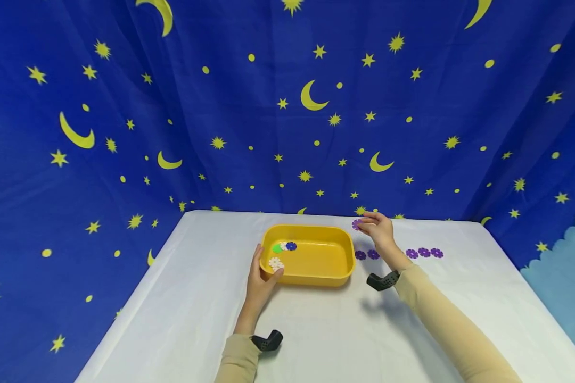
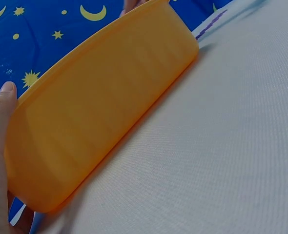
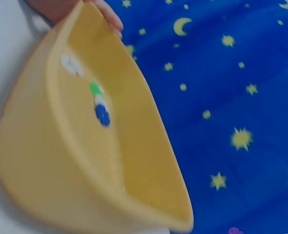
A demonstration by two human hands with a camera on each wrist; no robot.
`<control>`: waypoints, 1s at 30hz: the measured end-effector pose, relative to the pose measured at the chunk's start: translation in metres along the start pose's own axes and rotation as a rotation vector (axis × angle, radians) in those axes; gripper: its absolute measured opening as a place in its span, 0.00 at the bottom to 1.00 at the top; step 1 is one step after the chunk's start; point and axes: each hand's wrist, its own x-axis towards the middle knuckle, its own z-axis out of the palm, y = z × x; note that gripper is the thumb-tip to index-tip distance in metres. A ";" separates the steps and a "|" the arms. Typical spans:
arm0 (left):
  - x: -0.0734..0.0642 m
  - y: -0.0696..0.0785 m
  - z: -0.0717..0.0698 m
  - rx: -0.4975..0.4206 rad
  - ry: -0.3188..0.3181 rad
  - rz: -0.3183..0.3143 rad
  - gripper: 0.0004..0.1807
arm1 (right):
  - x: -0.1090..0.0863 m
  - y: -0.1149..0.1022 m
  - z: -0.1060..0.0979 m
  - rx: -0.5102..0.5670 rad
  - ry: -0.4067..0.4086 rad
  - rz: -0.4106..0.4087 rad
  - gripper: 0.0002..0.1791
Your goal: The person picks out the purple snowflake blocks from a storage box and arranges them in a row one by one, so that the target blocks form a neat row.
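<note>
A yellow plastic tub point(image 1: 316, 281) stands on the white-covered table. My left hand point(image 1: 259, 290) grips its left end, thumb at the front rim and fingers along the side; the thumb point(image 2: 5, 102) shows against the wall in the left wrist view. My right hand point(image 1: 379, 232) is raised beyond the tub's back right corner and pinches a purple flower-shaped disc point(image 1: 356, 225). In the tub lie white flower discs point(image 1: 275, 263), a green one point(image 1: 277, 248) and a dark blue one point(image 3: 103, 115), grouped toward the left.
Several purple flower discs point(image 1: 424, 252) lie in a row on the table point(image 1: 172, 308) right of the tub, partly hidden by my right arm. A blue curtain point(image 1: 249, 117) with yellow moons and stars rises behind the table's back edge.
</note>
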 end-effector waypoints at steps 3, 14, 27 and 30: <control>0.001 0.000 -0.001 0.001 0.000 0.000 0.45 | 0.001 0.004 -0.017 0.022 0.043 0.016 0.22; -0.008 0.038 -0.005 -0.012 -0.043 -0.032 0.43 | 0.002 0.014 -0.082 0.177 0.227 0.135 0.14; 0.000 0.001 0.000 -0.006 -0.009 -0.012 0.45 | 0.006 0.050 -0.158 0.221 0.403 0.092 0.12; 0.000 -0.001 0.001 -0.009 -0.005 -0.007 0.45 | 0.004 0.049 -0.170 0.159 0.450 0.175 0.12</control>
